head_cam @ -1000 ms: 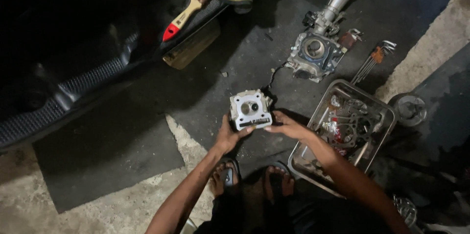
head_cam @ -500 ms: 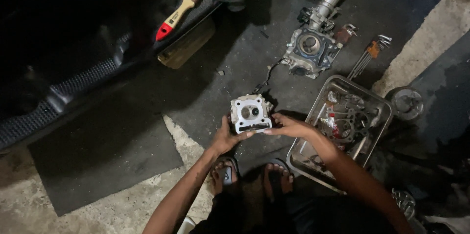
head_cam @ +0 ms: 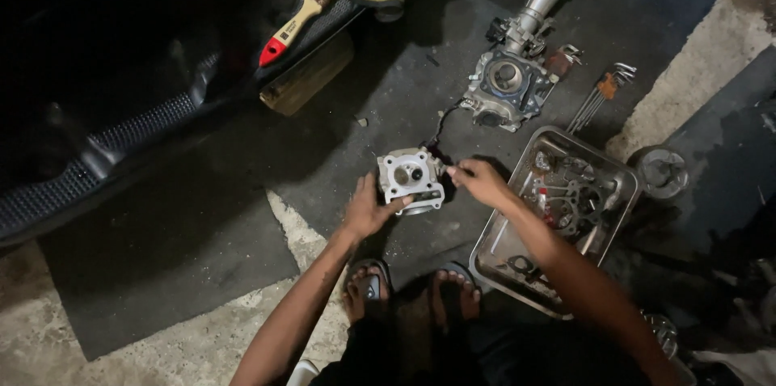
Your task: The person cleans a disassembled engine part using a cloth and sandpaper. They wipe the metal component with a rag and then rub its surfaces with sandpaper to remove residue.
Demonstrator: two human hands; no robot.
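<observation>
A small silver engine cylinder head (head_cam: 410, 177) sits on the dark floor in front of my feet. My left hand (head_cam: 369, 207) grips its lower left side. My right hand (head_cam: 480, 182) touches its right edge with the fingertips, near a black wire running up from it. A larger engine block with a metal funnel (head_cam: 512, 79) lies further away, beyond the cylinder head.
A steel tray (head_cam: 501, 247) with gaskets and small parts lies to my right. A set of hex keys (head_cam: 602, 95) and a round metal part (head_cam: 661, 171) lie beyond it. A red-handled paintbrush (head_cam: 293, 25) and a wooden block (head_cam: 307, 79) lie at the upper left by a black ribbed panel (head_cam: 89, 168).
Both hands stay on the cylinder head. My right hand has shifted from its lower right corner up to its right edge.
</observation>
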